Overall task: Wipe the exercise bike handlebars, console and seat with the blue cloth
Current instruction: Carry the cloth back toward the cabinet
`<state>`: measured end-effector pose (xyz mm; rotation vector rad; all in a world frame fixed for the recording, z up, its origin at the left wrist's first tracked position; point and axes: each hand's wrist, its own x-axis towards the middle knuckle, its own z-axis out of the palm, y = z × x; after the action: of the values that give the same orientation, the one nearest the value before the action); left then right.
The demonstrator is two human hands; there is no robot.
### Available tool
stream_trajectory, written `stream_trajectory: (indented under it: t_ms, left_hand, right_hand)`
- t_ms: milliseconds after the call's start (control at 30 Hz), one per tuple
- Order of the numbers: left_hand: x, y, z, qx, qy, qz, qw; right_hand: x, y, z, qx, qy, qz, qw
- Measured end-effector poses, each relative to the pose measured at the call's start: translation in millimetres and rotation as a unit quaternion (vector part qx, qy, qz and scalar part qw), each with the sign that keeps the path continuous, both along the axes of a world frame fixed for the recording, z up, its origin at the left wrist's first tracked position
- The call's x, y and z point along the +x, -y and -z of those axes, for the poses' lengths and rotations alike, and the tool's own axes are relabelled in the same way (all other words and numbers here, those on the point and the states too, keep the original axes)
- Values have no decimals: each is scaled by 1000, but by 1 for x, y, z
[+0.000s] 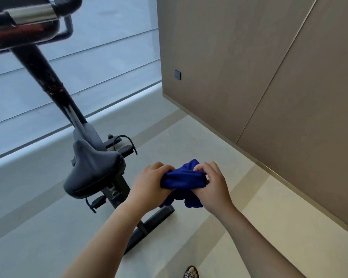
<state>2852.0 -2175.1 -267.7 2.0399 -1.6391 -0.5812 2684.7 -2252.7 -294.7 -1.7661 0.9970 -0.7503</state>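
Note:
A blue cloth is bunched between both hands at the lower middle of the view. My left hand grips its left end and my right hand grips its right end; loose folds hang below. Left of the hands stands the exercise bike, with its black seat about a hand's width from my left hand. The black handlebars with a silver grip and the console fill the top left corner, blurred and partly cut off.
The bike's post slopes down to its frame, pedals and rear base bar on a pale floor. A large window runs behind the bike. A beige panelled wall stands to the right. A sandalled foot shows at the bottom edge.

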Motion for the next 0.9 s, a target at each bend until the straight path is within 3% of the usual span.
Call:
stream_trajectory:
  t_ms: [200, 400, 533, 733, 900]
  left_hand:
    - [1, -52, -15, -47, -124, -149, 980]
    - [14, -132, -29, -86, -137, -222, 962]
    - [20, -206, -35, -109, -128, -262, 950]
    - [19, -340, -37, -133, -189, -357, 905]
    - [21, -461, -30, -117, -190, -435, 872]
  right_hand:
    - [20, -13, -9, -13, -4, -148, 989]
    - [61, -64, -16, 9, -48, -279, 959]
    - [85, -125, -19, 92, 2, -332, 939]
    - [108, -247, -21, 100, 12, -370, 924]
    - [133, -352, -16, 117, -7, -432, 894]
